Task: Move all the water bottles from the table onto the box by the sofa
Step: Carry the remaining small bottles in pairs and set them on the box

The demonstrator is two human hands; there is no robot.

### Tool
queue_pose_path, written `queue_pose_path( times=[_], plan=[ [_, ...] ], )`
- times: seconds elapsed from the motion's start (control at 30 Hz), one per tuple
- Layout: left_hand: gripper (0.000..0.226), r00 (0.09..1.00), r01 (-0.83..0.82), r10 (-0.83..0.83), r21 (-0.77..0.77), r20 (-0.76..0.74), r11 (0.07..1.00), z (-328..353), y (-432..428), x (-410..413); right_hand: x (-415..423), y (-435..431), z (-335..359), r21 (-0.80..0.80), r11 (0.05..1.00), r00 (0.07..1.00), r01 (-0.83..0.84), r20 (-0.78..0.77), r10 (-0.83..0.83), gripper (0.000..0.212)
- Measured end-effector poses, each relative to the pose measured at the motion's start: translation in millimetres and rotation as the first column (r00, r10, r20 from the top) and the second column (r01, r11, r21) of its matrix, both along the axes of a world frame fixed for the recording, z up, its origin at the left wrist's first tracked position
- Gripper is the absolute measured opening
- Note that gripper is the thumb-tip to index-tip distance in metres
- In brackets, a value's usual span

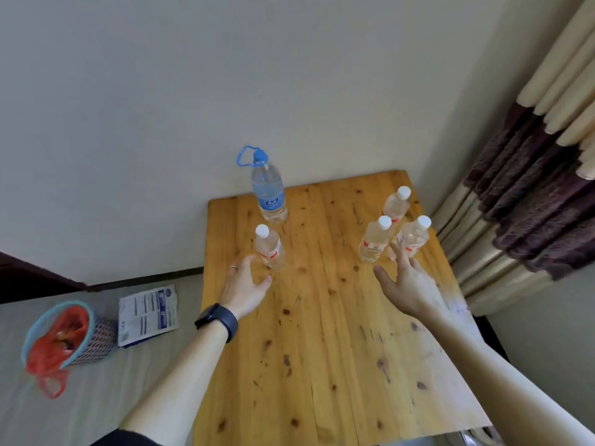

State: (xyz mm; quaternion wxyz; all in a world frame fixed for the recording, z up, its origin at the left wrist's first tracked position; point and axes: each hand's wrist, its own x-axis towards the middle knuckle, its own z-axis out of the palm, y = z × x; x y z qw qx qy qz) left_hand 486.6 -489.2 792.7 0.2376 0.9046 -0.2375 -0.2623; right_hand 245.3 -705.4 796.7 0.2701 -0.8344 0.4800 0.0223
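Observation:
Several water bottles stand upright on a wooden table. A large bottle with a blue cap and blue label is at the back left. In front of it stands a small white-capped bottle. My left hand, fingers apart and holding nothing, is just short of that small bottle. At the right stand three small white-capped bottles: one at the back, one in the middle, one on the right. My right hand is open, its fingertips close to the two nearer bottles. No box or sofa is in view.
A wall runs behind the table. A striped curtain hangs at the right. On the floor to the left sit a mesh basket with a red plastic bag and a printed paper packet.

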Motion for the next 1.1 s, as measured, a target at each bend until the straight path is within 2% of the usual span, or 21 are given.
queue_pose_path(
  times=[0.13, 0.23, 0.37, 0.47, 0.63, 0.83, 0.93, 1.1],
  plan=[
    [0.074, 0.996, -0.001, 0.002, -0.014, 0.086, 1.0, -15.0, -42.1, 37.7, 43.4, -57.8, -17.8, 0.0, 1.0, 1.0, 0.02, -0.024, -0.02, 0.076],
    [0.077, 0.994, 0.02, -0.026, 0.052, 0.104, 0.998, -29.5, -72.1, 60.2, 69.7, -87.5, -28.9, 0.026, 1.0, 0.997, 0.01, -0.074, -0.008, 0.075],
    [0.056, 0.962, 0.168, -0.209, 0.225, 0.175, 0.96, -48.4, -95.3, 75.6, 89.2, -103.4, -42.5, -0.001, 1.0, 0.978, -0.006, -0.207, 0.006, 0.065],
    [0.05, 0.947, 0.132, -0.206, 0.288, 0.245, 0.948, -52.4, -98.4, 76.7, 94.2, -107.5, -59.9, -0.033, 0.999, 0.988, 0.018, -0.154, -0.023, 0.054],
    [0.039, 0.935, 0.163, -0.228, 0.242, 0.272, 0.957, -53.4, -87.5, 78.7, 83.1, -98.5, -74.8, 0.003, 0.999, 0.996, 0.036, 0.075, -0.036, 0.02],
    [0.033, 0.945, 0.201, -0.227, 0.131, 0.237, 0.971, -41.8, -64.0, 71.0, 76.5, -71.9, -63.7, 0.068, 0.996, 0.993, -0.056, 0.112, 0.048, 0.022],
    [0.033, 0.953, 0.202, -0.212, 0.069, 0.215, 0.977, -37.1, -46.1, 57.4, 63.8, -39.7, -61.4, 0.111, 0.993, 0.99, -0.044, 0.139, 0.029, 0.025],
    [0.038, 0.925, 0.274, -0.29, 0.099, 0.247, 0.957, -28.4, -25.0, 29.3, 46.6, 19.7, -55.6, 0.166, 0.982, 0.994, -0.094, 0.077, 0.082, 0.024]
  ],
)
